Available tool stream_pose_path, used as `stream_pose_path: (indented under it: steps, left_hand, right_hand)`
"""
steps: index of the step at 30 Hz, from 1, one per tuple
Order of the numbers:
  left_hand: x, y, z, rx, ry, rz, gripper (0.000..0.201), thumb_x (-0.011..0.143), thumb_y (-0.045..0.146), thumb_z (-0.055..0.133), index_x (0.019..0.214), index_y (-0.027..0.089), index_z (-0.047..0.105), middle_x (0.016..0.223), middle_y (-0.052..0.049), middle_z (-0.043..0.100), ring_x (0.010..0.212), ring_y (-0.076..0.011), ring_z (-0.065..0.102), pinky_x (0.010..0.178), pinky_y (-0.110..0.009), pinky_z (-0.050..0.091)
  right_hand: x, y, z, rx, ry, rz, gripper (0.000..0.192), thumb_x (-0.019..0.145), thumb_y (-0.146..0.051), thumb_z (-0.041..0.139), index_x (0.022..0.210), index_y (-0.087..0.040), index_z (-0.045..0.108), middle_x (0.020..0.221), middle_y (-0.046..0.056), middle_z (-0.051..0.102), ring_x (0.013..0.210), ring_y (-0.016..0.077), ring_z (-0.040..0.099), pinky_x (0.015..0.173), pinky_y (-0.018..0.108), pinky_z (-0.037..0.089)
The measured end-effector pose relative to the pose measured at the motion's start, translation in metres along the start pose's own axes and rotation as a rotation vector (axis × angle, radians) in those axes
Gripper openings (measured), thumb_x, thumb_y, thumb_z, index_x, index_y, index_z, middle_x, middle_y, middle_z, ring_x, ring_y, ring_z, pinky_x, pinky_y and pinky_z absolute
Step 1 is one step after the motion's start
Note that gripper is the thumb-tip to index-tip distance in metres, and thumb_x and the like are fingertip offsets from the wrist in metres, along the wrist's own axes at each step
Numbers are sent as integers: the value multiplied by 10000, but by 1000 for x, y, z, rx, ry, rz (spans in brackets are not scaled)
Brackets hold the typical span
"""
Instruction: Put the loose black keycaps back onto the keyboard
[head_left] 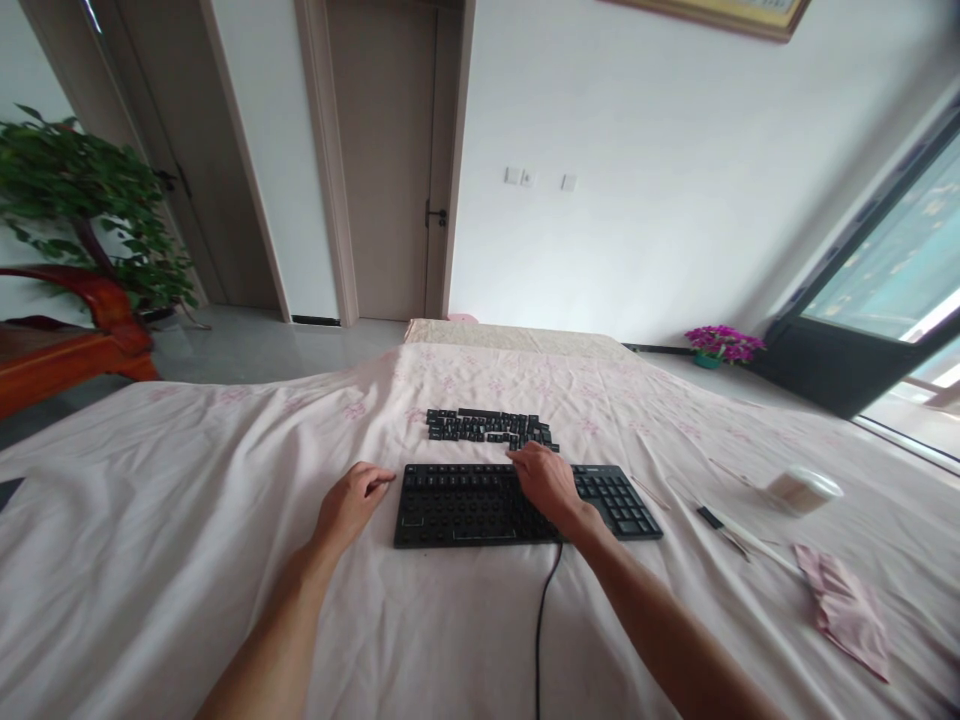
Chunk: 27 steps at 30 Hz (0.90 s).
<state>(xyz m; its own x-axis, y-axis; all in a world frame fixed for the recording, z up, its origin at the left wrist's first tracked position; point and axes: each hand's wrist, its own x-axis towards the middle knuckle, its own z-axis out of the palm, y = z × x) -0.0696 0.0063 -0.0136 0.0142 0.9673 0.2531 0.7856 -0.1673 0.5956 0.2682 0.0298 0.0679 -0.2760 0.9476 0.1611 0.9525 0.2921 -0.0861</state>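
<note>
The right hand lies palm down across the middle of a black keyboard, its fingers stretched toward the far edge at about 11 o'clock, where the fingertips reach the near side of a cluster of loose black keycaps; whether a cap is pinched between them cannot be told, since the hand hides its own underside. The left hand rests on the pink sheet just off the keyboard's left end, at 9 o'clock from it, fingers loosely curled and holding nothing that shows. The keyboard sits flat near the centre of the sheet, with many empty sockets in its main block and the number pad at its right end still capped; its black cable runs from the near edge toward 6 o'clock. At 3 o'clock from the keyboard, well apart, lie a thin brush-like tool, a small white round container and a crumpled pink cloth.
</note>
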Motion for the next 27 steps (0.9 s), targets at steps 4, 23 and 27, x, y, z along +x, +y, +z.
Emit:
stream_pose_path:
  steps: [4, 23, 27]
  left_hand:
    - [0, -1, 0, -11, -2, 4, 264, 852, 287, 489, 985, 254, 715, 1052, -29, 667, 950, -155, 633, 826, -242, 472]
    - [-1, 2, -1, -5, 3, -2, 268, 842, 265, 483, 975, 254, 716, 1050, -25, 668, 937, -149, 636, 796, -233, 469]
    - [-1, 2, -2, -3, 1, 4, 267, 844, 268, 481, 974, 254, 715, 1045, -25, 667, 940, -149, 634, 800, -233, 466]
  right_hand:
    - [23, 11, -1, -84, 38, 96, 338, 973, -257, 379, 1010, -260, 715, 1006, 59, 629, 982, 183, 568, 765, 255, 359]
    - [55, 21, 25, -60, -59, 144, 198, 868, -247, 554, 963, -238, 728, 1079, 66, 646, 1009, 201, 585, 740, 250, 394]
    - [55, 22, 25, -25, -62, 148, 173, 859, -268, 572, 951, -225, 712, 1056, 57, 652, 951, 183, 601, 704, 237, 377]
